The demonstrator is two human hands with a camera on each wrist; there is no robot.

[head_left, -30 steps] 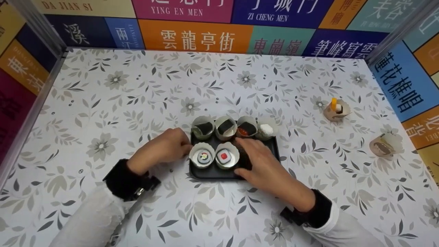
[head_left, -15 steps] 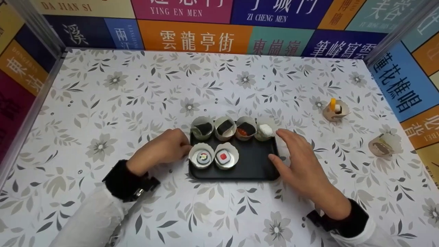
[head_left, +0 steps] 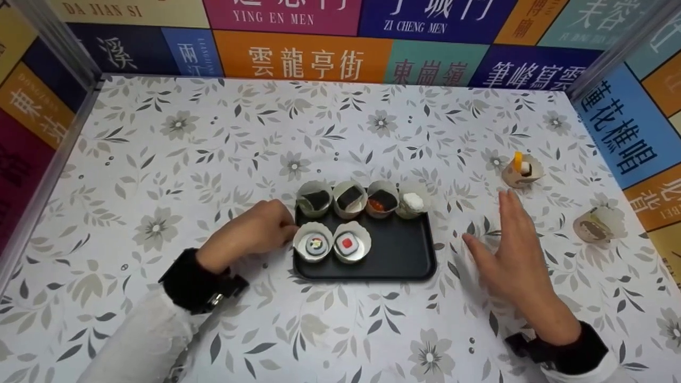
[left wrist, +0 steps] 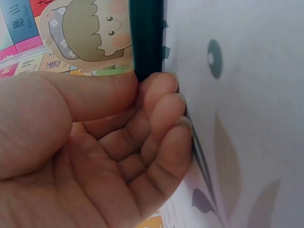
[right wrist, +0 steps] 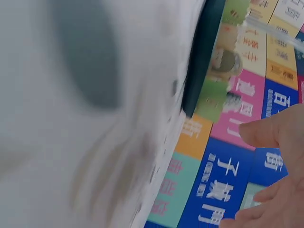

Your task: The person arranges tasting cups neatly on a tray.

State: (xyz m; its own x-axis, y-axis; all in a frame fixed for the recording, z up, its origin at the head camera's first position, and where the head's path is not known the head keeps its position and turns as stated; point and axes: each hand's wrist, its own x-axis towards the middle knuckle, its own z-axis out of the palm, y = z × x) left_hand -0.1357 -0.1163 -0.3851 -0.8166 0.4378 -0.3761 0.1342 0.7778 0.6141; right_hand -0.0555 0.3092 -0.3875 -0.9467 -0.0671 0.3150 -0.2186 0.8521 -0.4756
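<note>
A black tray (head_left: 401, 250) holds several small paper cups, with miniature sushi in them. In the front row are a cup with a round sushi roll (head_left: 316, 243) and a cup with a red-centred roll (head_left: 348, 243). My left hand (head_left: 250, 229) grips the tray's left edge; in the left wrist view the thumb lies on top and the curled fingers (left wrist: 164, 111) lie by the tabletop. My right hand (head_left: 513, 260) hovers to the right of the tray, fingers straight, thumb apart, holding nothing. The tray (right wrist: 204, 57) also shows in the right wrist view, left of that hand.
Beyond my right hand stands a paper cup with a yellow-topped piece (head_left: 523, 170). A second loose cup (head_left: 598, 226) is further right. Panels (head_left: 303, 58) with printed characters border the flower-patterned table (head_left: 234, 127) at the back and sides.
My right hand has moved from over the tray rightward, past its right edge, toward the loose cups. The left hand and the tray have stayed in place.
</note>
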